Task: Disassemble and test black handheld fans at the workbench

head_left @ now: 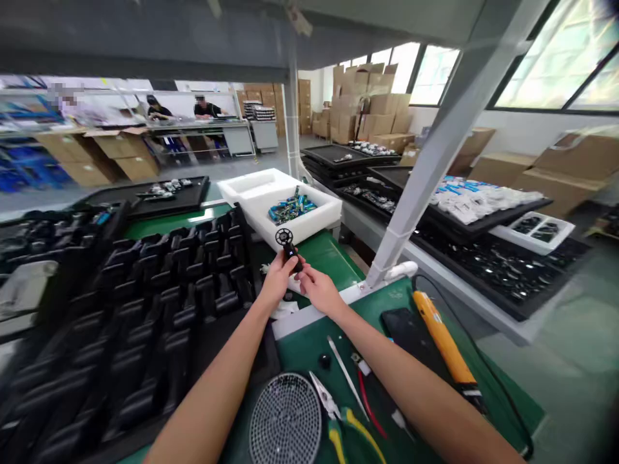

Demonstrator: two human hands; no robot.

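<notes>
Together, left hand [278,280] and right hand [319,290] grip a black mini fan [289,248]; it stands between them.

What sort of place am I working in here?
Probably an electronics assembly workshop: a green-matted workbench with pliers, black trays of small parts, and stacked cartons behind.

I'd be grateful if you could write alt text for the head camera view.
The left hand and right hand hold a small black device with a round grille above a green workbench. Black foam trays lie left, a white foam box ahead.
</notes>
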